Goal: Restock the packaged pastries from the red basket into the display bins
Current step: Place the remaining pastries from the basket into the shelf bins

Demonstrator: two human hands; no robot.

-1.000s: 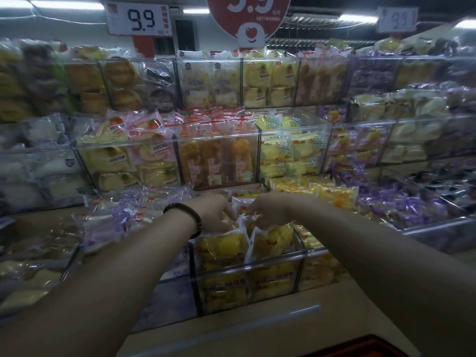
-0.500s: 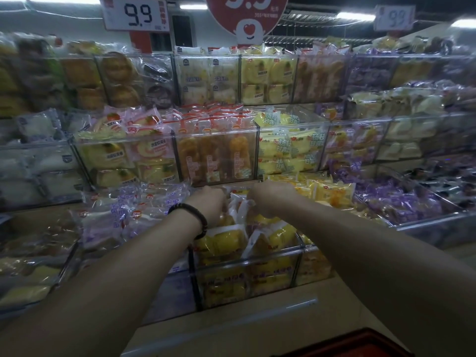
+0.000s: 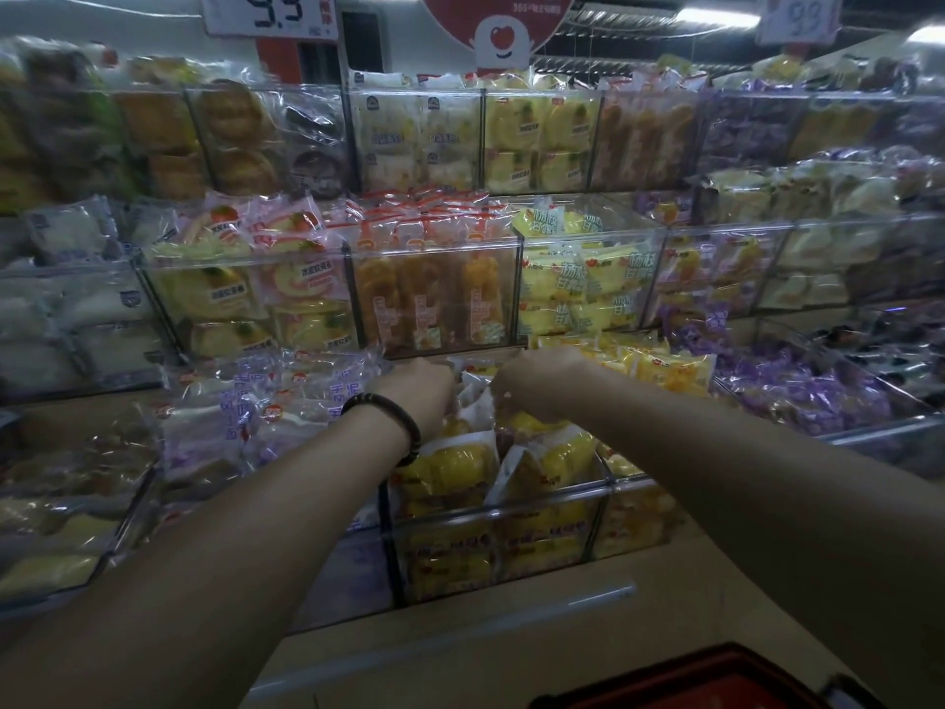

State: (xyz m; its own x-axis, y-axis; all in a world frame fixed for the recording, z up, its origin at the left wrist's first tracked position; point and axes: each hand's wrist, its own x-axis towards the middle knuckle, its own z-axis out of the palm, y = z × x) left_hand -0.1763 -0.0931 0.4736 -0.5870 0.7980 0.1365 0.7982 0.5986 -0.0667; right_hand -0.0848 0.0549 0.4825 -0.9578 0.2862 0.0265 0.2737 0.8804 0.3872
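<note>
A clear display bin point(image 3: 542, 506) in the front row holds yellow packaged pastries point(image 3: 450, 468) standing upright. Both my arms reach over it to its back. My left hand point(image 3: 422, 388), with a dark bead bracelet on the wrist, is down among the packets, and its fingertips are hidden. My right hand point(image 3: 537, 378) curls its fingers over the white top edge of a pastry packet point(image 3: 478, 409) between the two hands. The rim of the red basket point(image 3: 716, 670) shows at the bottom edge, below my right arm.
Rows of clear bins full of wrapped pastries rise in tiers behind. Purple-printed packets point(image 3: 245, 417) fill the bin to the left, and yellow packets point(image 3: 670, 373) and purple ones point(image 3: 808, 401) lie to the right. Price signs point(image 3: 271, 12) hang above. A beige counter ledge point(image 3: 460, 652) runs in front.
Both hands have moved farther back in the bin, away from me. More of the red basket shows at the bottom edge.
</note>
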